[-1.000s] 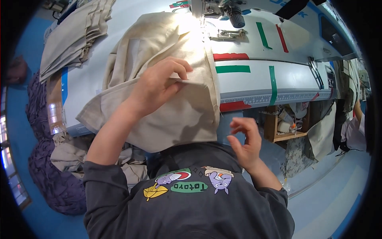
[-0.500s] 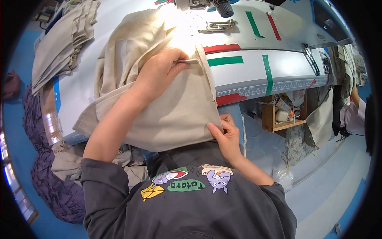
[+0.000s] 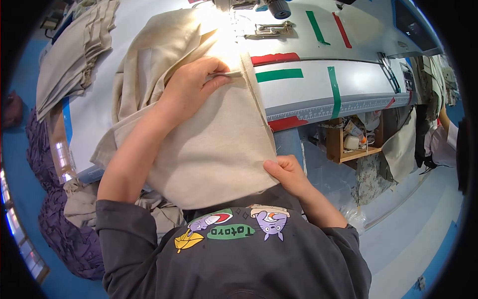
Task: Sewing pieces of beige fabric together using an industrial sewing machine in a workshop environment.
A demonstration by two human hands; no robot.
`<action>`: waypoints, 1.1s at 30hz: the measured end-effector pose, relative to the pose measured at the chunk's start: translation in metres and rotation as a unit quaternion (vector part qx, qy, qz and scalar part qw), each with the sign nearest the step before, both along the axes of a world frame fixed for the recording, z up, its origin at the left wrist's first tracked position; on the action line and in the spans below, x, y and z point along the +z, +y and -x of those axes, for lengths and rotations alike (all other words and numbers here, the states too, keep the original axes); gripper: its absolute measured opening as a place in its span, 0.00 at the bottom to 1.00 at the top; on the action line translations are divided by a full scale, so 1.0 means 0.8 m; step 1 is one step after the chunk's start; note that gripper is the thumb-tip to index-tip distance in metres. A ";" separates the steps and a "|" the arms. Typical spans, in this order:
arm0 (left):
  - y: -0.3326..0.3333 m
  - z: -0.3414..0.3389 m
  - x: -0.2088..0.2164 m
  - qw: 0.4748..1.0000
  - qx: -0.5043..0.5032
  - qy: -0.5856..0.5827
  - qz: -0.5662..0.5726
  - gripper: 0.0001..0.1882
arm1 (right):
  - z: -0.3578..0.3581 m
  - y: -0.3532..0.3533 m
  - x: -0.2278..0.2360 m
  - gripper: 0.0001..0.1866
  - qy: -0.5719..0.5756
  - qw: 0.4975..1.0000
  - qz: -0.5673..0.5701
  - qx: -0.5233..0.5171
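Note:
A large piece of beige fabric [image 3: 209, 144] spreads over the sewing table and hangs over its front edge towards me. My left hand [image 3: 196, 82] pinches a fold of it near the raw right edge, just below the bright sewing area. Lower down, my right hand [image 3: 289, 174] grips the fabric's right edge between thumb and fingers; the fingertips are partly behind the cloth. The sewing machine [image 3: 249, 6] shows only in part at the top, washed out by its lamp. The fabric's upper end runs into that glare.
Stacked beige pieces [image 3: 74, 55] lie at the table's far left. Right of the fabric are a metal attachment [image 3: 271, 30], tweezers [image 3: 388, 72], tape strips and a ruler edge [image 3: 318, 111]. A wooden drawer [image 3: 354, 154] hangs below. Purple cloth [image 3: 69, 229] heaps at left; another person's arm [image 3: 443, 119] shows far right.
The fabric's lower edge has dropped towards me. My right hand has moved slightly down and right along the edge, and my left hand has shifted a little left with its fold.

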State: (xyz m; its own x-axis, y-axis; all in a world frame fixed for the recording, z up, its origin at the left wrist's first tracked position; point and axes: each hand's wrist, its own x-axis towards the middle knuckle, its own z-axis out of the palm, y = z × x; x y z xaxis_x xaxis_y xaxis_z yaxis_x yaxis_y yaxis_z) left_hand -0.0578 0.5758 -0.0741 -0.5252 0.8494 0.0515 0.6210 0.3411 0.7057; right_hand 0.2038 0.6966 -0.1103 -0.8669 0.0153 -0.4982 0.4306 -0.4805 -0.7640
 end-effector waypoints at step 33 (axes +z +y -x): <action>0.005 -0.006 -0.015 0.932 -0.110 0.339 -0.070 0.18 | 0.013 -0.003 -0.009 0.12 0.177 0.817 -0.547 -0.048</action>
